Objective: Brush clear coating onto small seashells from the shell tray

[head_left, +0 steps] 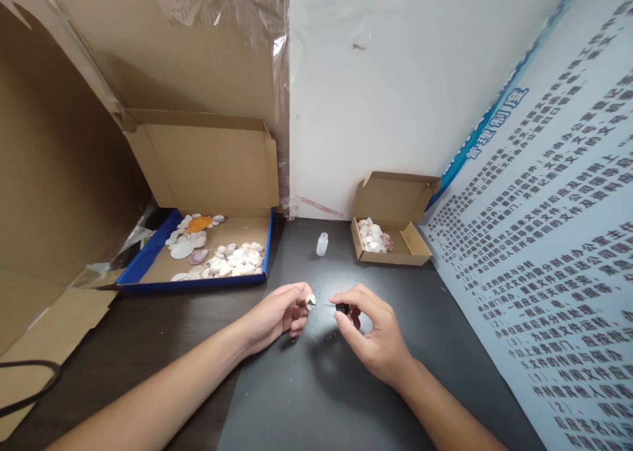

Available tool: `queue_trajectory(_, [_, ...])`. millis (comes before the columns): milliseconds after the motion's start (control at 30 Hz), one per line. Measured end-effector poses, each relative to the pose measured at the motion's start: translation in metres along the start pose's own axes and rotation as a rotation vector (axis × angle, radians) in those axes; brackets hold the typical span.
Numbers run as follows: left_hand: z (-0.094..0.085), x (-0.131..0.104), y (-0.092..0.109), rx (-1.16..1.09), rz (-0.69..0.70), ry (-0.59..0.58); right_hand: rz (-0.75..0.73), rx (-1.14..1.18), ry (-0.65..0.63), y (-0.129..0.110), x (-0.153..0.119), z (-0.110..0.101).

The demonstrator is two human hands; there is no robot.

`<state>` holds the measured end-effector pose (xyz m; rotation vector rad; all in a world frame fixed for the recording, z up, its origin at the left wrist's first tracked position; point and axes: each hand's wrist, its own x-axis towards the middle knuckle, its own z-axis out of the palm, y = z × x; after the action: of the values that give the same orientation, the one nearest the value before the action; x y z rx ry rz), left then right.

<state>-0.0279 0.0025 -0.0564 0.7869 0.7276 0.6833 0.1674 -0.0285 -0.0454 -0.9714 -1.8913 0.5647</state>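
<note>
Near the middle of the dark tabletop, my left hand (277, 316) is closed on a small whitish seashell (310, 300) with a dark spot or opening on it. Facing it, my right hand (376, 335) pinches a black bottle cap (341, 308). From the cap a thin stem points left at the shell; a small space seems to lie between its tip and the shell. Beyond both hands, a small white translucent bottle (322, 245) stands upright with no cap on its neck.
An open blue-sided cardboard box (192, 283) at the left holds several pale shells and an orange one (199, 224). A smaller open cardboard box (393, 258) with shells stands at the back right. White board (395, 82) and a printed panel (558, 227) wall the desk.
</note>
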Motion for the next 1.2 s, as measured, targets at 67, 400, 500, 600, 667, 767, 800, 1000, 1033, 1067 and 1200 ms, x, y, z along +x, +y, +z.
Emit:
queue_trajectory(67, [-0.0001,-0.0002,-0.0003,0.006,0.002,0.001,-0.002,-0.002,-0.007,-0.0003,0.0000,0.0005])
queue_trajectory(400, [-0.0024,0.0010,-0.0020,0.025,0.017,-0.004,-0.020,0.017,0.020,-0.0011,0.0001,0.0005])
queue_trajectory(500, [-0.0021,0.0011,-0.0020,0.026,0.015,-0.002,-0.022,0.018,0.009,-0.0010,-0.0002,0.0004])
queue_trajectory(600, [-0.0012,0.0006,-0.0015,0.023,0.016,0.012,-0.016,0.006,-0.018,-0.0012,-0.0004,0.0005])
queue_trajectory(667, [-0.0009,0.0004,-0.0012,0.025,0.013,0.012,-0.016,0.010,-0.011,-0.0009,-0.0007,0.0006])
queue_trajectory(767, [-0.0011,0.0004,-0.0009,0.020,0.010,0.014,-0.011,0.019,0.007,0.0001,-0.0011,0.0010])
queue_trajectory(800, [-0.0012,0.0005,-0.0010,0.017,0.012,0.015,-0.007,0.018,0.003,0.0005,-0.0012,0.0011])
queue_trajectory(1000, [-0.0011,0.0009,-0.0011,0.015,0.016,0.007,-0.015,0.012,0.010,-0.0001,-0.0012,0.0007])
queue_trajectory(1033, [-0.0011,0.0009,-0.0011,0.015,0.015,0.008,-0.014,0.012,0.008,-0.0003,-0.0011,0.0006])
queue_trajectory(1067, [-0.0011,0.0009,-0.0012,0.017,0.014,0.009,-0.012,0.011,0.002,-0.0005,-0.0010,0.0005])
queue_trajectory(1200, [-0.0019,0.0008,-0.0019,0.023,0.015,0.000,-0.009,0.004,-0.001,0.0002,-0.0011,0.0007])
